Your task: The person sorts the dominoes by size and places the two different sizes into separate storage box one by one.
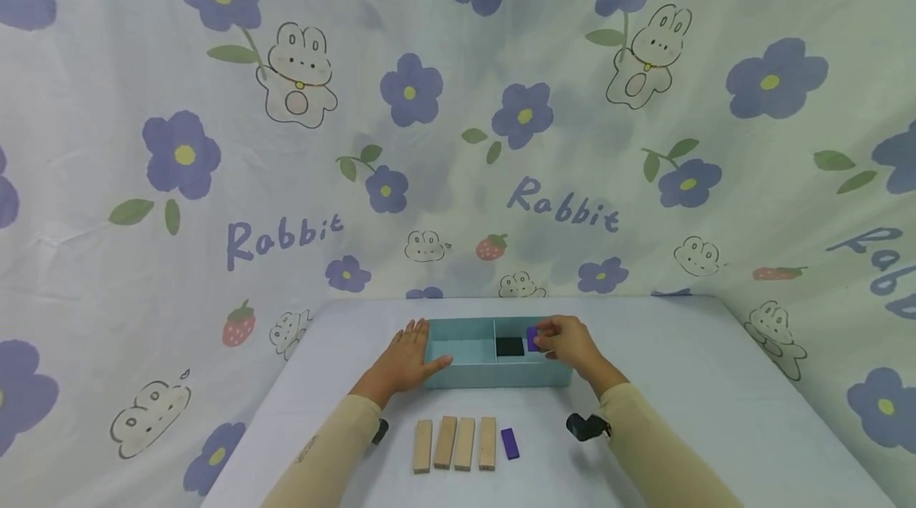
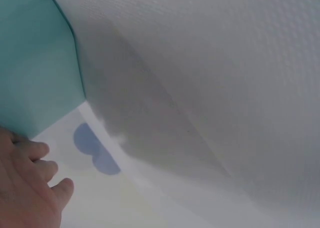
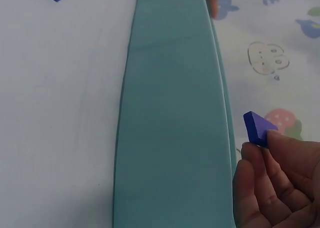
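Right hand (image 1: 565,343) pinches a small purple rectangular block (image 1: 533,338) over the right end of the teal divided tray (image 1: 494,375).

Fingertips (image 3: 260,160) curl round only one corner of the block, so the grip looks thin; if it loosens early the block could drop outside the wall, or land on the black square piece (image 1: 510,347) in the neighbouring middle compartment instead of its own. Left hand (image 1: 402,361) lies flat and relaxed against the tray's left end, holding nothing; should it lift or push, the light tray may slide on the white desk (image 1: 701,381). Nearer the person, four pale wooden blocks (image 1: 455,443) and a second purple block (image 1: 509,443) lie in a row, well apart from the tray.
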The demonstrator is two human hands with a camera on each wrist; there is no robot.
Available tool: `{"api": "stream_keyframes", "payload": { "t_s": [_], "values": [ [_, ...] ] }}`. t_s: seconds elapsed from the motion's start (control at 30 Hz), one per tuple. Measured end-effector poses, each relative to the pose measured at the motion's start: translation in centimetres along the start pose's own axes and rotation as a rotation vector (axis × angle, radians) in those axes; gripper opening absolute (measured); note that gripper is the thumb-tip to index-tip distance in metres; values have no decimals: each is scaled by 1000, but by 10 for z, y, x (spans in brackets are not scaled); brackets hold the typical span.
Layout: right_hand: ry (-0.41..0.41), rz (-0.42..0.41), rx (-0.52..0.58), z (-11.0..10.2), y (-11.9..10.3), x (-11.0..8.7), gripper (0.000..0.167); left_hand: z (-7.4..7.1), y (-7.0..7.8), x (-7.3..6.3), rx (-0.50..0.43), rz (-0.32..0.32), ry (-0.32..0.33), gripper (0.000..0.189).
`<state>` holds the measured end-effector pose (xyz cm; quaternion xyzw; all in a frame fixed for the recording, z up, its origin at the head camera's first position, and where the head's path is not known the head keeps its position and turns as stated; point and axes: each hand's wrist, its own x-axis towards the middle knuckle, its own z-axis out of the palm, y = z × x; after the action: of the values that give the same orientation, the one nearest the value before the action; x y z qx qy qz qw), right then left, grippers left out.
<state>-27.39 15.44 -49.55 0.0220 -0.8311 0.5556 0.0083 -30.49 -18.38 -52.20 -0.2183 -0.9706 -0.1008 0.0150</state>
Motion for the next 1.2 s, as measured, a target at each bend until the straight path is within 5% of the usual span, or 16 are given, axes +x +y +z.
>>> {"api": "stream_keyframes", "payload": {
  "t_s": [0.47, 0.93, 1.2],
  "values": [
    [-17, 41, -78, 8, 7, 21, 30, 0, 0, -2, 18, 3, 3, 107],
    [69, 27, -444, 28, 0, 33, 22, 0, -1, -1, 21, 2, 3, 109],
    [77, 60, -559, 33, 1, 37, 19, 0, -1, 0, -5, 14, 4, 106]
  ]
}}
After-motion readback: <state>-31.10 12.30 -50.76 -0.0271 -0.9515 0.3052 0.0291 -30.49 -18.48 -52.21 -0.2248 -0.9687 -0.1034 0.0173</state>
